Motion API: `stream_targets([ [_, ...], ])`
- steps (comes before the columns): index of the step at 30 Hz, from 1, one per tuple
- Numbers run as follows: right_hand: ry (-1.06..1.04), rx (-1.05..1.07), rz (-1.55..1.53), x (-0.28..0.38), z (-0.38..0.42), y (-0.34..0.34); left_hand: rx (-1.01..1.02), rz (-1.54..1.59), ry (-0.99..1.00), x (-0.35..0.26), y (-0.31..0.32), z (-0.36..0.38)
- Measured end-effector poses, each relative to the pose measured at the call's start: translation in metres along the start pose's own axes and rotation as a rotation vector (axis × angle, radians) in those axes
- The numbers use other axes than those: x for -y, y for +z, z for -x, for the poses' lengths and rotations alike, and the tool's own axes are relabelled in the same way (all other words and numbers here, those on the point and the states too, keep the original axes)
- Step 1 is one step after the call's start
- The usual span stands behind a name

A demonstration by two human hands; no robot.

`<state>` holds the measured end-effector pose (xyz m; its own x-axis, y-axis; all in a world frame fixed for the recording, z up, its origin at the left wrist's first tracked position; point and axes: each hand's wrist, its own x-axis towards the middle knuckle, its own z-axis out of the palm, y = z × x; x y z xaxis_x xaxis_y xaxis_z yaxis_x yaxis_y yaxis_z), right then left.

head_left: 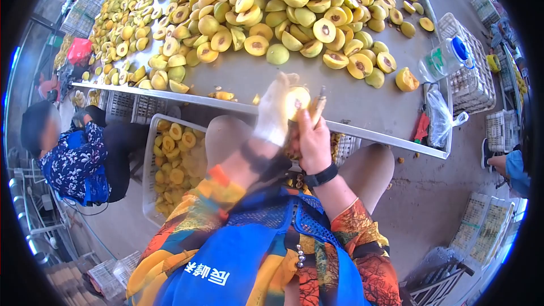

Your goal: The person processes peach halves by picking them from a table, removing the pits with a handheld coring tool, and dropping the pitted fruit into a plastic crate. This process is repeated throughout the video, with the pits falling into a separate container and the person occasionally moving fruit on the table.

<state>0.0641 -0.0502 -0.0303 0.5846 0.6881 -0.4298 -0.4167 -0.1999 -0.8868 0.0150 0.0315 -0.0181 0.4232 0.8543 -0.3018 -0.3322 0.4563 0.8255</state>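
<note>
My left hand (272, 114), in a pale glove, is closed round a yellow peach half (297, 101) at the table's near edge. The peach's cut face is turned toward my right side, with a reddish-brown centre. My right hand (315, 146), bare with a black watch, grips a short tool (321, 101) with a light handle and a dark metal tip pointing up. Its thumb touches the peach half. Beyond both hands, a large heap of halved peaches (277, 8) covers the metal table (226, 76), many still showing brown pits.
A white crate (148, 192) of peach halves stands left of my knees. To the right are a clear jug (445, 59) with a blue lid, a plastic bag (442, 116) and a red object (421, 127). A seated co-worker (73, 153) is at far left.
</note>
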Motion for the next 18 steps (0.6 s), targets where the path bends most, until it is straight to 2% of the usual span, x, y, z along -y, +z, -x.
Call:
stream_targets([
  [1,-0.136,-0.010,0.229,-0.008,0.003,-0.002,-0.081,0.116,-0.079,-0.003,-0.001,-0.001],
  [2,-0.270,-0.051,0.460,-0.013,0.007,-0.004,-0.083,0.100,-0.098,-0.007,-0.004,-0.003],
  [5,-0.265,0.035,0.718,0.006,0.024,-0.009,-0.070,0.100,-0.141,-0.013,-0.010,-0.002],
  [12,-0.259,0.140,0.770,0.014,0.030,-0.015,-0.015,-0.006,-0.056,-0.012,-0.008,0.006],
  [15,-0.258,0.136,0.757,0.013,0.033,-0.014,-0.035,-0.157,0.087,-0.007,-0.004,0.009],
  [18,-0.219,0.138,0.723,0.015,0.038,-0.013,0.044,-0.222,0.231,0.000,-0.002,0.017],
])
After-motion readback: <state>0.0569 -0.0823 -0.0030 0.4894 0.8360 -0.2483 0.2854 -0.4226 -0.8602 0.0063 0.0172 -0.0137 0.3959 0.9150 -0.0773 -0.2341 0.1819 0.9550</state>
